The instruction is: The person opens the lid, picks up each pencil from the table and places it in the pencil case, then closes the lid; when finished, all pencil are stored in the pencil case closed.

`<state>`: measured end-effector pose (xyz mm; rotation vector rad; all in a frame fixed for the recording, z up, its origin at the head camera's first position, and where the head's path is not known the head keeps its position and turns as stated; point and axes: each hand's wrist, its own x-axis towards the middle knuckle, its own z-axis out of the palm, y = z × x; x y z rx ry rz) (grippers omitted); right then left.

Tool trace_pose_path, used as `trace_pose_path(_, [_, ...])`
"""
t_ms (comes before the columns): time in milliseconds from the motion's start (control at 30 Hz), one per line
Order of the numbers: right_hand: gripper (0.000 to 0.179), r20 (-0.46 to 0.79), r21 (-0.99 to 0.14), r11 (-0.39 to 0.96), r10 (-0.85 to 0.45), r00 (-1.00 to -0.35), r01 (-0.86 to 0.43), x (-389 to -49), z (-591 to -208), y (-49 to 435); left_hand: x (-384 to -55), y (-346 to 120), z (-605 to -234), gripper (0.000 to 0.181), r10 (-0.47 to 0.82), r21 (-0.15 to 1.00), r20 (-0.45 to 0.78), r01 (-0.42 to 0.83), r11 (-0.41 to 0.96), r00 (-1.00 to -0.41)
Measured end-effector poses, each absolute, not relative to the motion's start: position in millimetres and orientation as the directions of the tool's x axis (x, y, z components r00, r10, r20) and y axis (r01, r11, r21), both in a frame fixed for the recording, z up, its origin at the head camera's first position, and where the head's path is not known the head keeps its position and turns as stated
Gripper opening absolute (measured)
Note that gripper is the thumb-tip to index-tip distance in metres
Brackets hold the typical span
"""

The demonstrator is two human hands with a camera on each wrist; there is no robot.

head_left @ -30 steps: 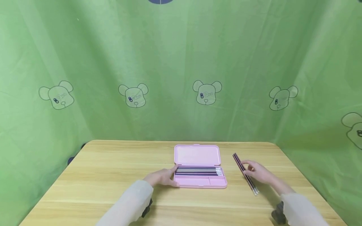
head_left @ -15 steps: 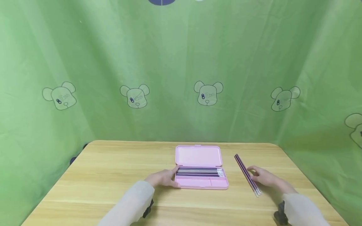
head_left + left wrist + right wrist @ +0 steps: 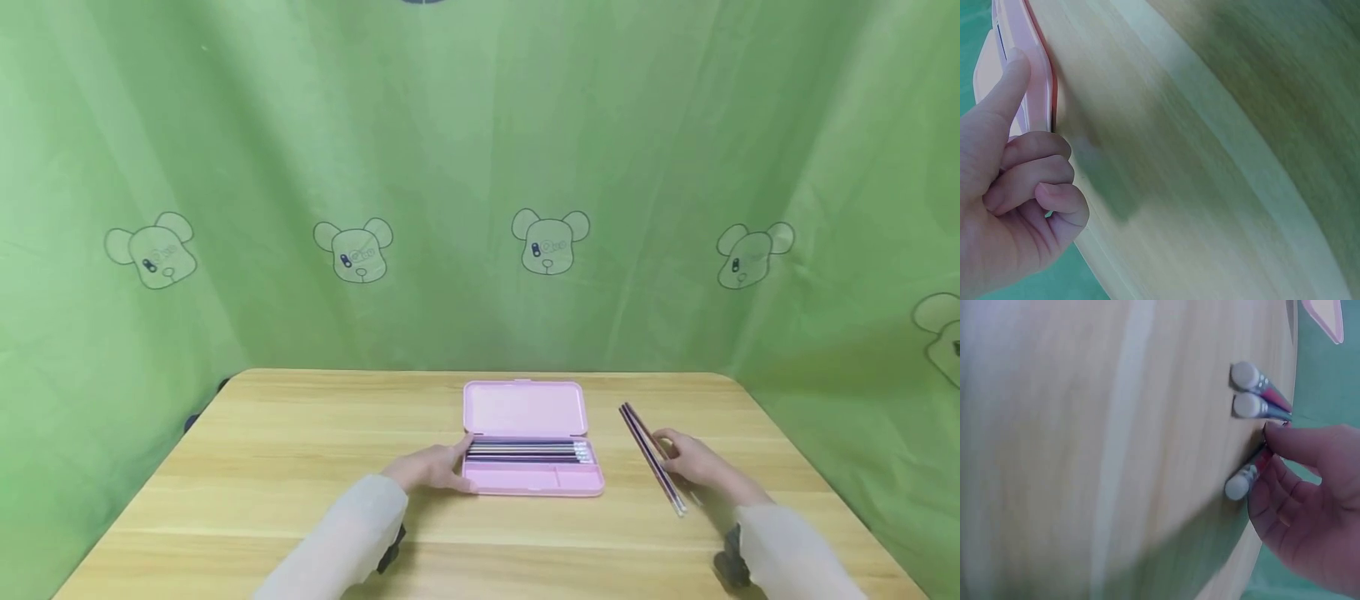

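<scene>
A pink pencil case lies with its lid up, and several dark pencils fill its back compartment. My left hand holds the case's left end; the left wrist view shows a digit over the rim and other fingers curled beside it. To the right of the case, my right hand pinches a reddish pencil between thumb and fingers. Two more pencils lie just left of that one, white eraser ends toward me. The held pencil is angled away from them at its near end.
The case's front compartments hold nothing, split by a small divider. The case and loose pencils stand on a wooden table. A green curtain with bear faces hangs behind the table.
My right hand has taken hold of one pencil and parted it from the other two, which lay side by side with it before. My left hand stays at the case.
</scene>
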<state>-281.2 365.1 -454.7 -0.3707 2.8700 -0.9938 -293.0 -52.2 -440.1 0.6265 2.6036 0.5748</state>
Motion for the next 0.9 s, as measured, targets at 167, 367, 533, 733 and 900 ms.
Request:
trace_pose_path(167, [0.041,0.009,-0.564,0.805,-0.218,-0.976,-0.185,-285,-449,363,-294,-52,-439,0.094,0.502,0.476,-0.268,0.339,0.811,-0.823])
trace_pose_path(367, [0.037,0.049,-0.582,0.786,-0.219,-0.975,-0.206,-286,-444,352,-293,-52,-440,0.093,0.514,0.483,-0.266,0.349,0.803,-0.816])
trace_pose_path(533, [0.038,0.131,-0.614,0.734,-0.268,-0.954,-0.291,-288,-442,332,-292,-54,-441,0.092,0.523,0.486,-0.258,0.359,0.797,-0.812])
trace_pose_path(733, [0.037,0.225,-0.557,0.713,-0.364,-0.904,-0.426,-294,-441,304,-293,-54,-443,0.092,0.52,0.484,-0.255,0.358,0.799,-0.815])
trace_pose_path(900, [0.03,0.289,-0.494,0.673,-0.47,-0.834,-0.55,-294,-438,281,-294,-53,-445,0.092,0.517,0.484,-0.255,0.355,0.8,-0.817])
